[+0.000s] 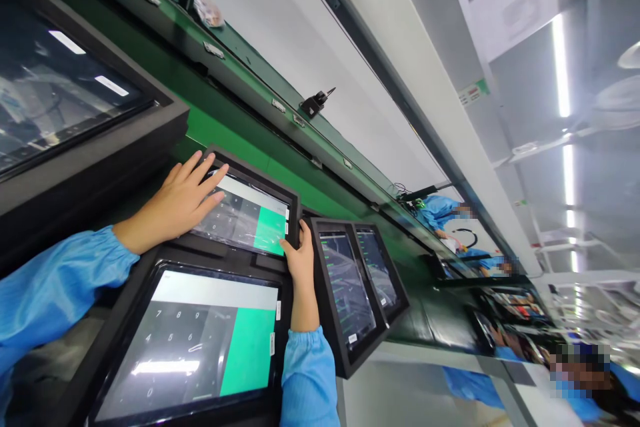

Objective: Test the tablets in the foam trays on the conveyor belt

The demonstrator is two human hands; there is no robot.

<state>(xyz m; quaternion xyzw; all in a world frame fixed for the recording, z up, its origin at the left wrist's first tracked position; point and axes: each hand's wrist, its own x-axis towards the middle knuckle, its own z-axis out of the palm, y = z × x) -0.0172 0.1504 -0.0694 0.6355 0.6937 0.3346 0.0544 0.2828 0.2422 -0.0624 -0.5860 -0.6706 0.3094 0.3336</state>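
Observation:
Two tablets lie in a black foam tray, their lit screens showing a number keypad and a green panel. My left hand lies over the left part of the upper tablet, its fingers spread across the screen. At that tablet's right end is my right hand. Its thumb rests on the screen's corner and its fingers go over the outer side of the tray's rim, so it grips the tray edge. The lower tablet, nearer to me, is untouched; white labels sit on its right border.
Right of my right hand stands another black tray with two dark-screened tablets. A larger foam tray with a tablet is at upper left. A green shelf with a small black device runs behind. Co-workers in blue sit farther along.

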